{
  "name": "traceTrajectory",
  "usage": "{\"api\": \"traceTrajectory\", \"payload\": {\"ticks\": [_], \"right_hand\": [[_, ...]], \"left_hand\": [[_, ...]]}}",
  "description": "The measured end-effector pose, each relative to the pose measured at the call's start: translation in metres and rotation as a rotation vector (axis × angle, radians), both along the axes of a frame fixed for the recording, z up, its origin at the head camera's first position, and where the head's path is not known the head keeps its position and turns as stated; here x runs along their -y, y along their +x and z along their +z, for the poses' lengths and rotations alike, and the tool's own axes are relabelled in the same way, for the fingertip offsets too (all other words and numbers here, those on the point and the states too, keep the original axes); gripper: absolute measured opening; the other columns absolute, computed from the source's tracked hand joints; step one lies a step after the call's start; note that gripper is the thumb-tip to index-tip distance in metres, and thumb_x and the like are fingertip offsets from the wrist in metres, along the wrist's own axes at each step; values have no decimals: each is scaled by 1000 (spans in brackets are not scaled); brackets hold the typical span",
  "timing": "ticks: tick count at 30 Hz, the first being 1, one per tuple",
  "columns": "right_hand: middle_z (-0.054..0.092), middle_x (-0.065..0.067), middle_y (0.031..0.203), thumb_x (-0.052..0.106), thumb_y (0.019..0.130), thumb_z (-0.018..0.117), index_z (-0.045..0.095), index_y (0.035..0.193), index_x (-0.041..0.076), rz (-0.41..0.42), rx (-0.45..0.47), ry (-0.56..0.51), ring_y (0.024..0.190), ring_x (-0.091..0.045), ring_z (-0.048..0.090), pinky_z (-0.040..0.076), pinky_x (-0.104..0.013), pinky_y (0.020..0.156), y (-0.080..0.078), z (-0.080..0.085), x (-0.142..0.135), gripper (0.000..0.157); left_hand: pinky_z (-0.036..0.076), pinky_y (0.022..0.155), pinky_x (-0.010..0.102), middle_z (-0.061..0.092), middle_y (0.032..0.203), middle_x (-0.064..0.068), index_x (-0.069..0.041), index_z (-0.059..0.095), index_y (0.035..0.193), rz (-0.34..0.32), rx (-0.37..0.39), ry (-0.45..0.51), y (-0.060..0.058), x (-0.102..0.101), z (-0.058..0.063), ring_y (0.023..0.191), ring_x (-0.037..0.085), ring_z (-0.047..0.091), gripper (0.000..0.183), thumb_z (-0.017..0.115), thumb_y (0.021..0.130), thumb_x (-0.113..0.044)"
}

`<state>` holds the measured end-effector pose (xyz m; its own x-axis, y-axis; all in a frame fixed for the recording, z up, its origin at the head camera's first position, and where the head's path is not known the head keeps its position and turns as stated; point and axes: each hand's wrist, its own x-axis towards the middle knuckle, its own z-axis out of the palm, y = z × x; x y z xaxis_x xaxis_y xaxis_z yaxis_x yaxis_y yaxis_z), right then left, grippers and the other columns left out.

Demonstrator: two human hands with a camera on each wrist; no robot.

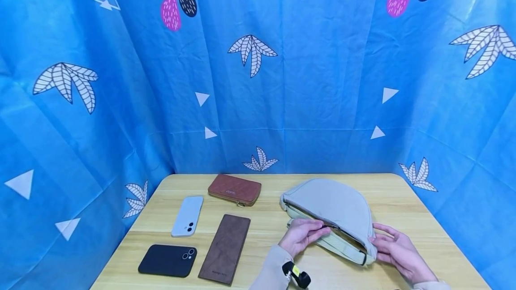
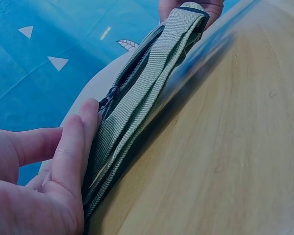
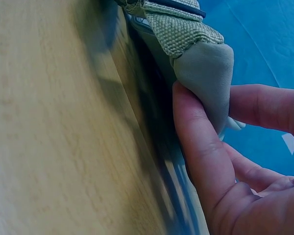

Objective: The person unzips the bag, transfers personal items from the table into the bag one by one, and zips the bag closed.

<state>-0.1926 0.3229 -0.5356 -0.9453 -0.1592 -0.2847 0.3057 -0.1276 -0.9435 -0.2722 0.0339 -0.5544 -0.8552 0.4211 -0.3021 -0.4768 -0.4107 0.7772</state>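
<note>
A pale grey-green belt bag lies on the table with its zipped edge toward me. My left hand pinches the dark zipper pull partway along that edge, between thumb and fingers. The zip shows a dark gap to the right of the pull. A green webbing strap runs folded along the zipped edge. At the bag's right end, my right hand grips the corner fabric, thumb on one side and fingers on the other. The inside of the bag is hidden.
Left of the bag lie a reddish-brown zip wallet, a long brown wallet, a light blue phone and a black phone. A wooden table carries everything. Behind it and at its sides hangs a patterned blue curtain.
</note>
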Motion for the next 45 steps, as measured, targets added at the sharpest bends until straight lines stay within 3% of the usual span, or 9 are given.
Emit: {"api": "traceTrajectory", "payload": {"ticks": [20,31,38,45], "right_hand": [[74,3,105,11,101,65,52,128,28,3,1,-9,94,-14,76,65,-35,85,1,0,1,34],[75,3,105,11,100,67,50,134,20,-20,14,15,94,-15,76,65,-37,85,0,1,3,39],[75,3,105,10,99,68,45,142,11,-33,22,34,95,-15,76,65,-37,85,1,1,4,49],[75,3,105,10,99,68,45,142,11,-33,23,37,95,-15,76,65,-37,85,1,1,2,49]], "left_hand": [[61,94,32,73,112,32,12,72,110,12,8,-2,-3,0,-2,105,35,76,19,61,95,12],[61,94,33,71,114,35,15,69,111,21,-11,-11,-3,1,-1,108,38,75,20,59,94,13],[61,94,31,74,109,31,15,69,111,25,-14,0,-5,5,-3,102,34,77,19,62,94,11],[61,94,30,74,110,30,15,69,113,30,-8,24,-9,11,-2,102,33,77,21,64,94,10]]}}
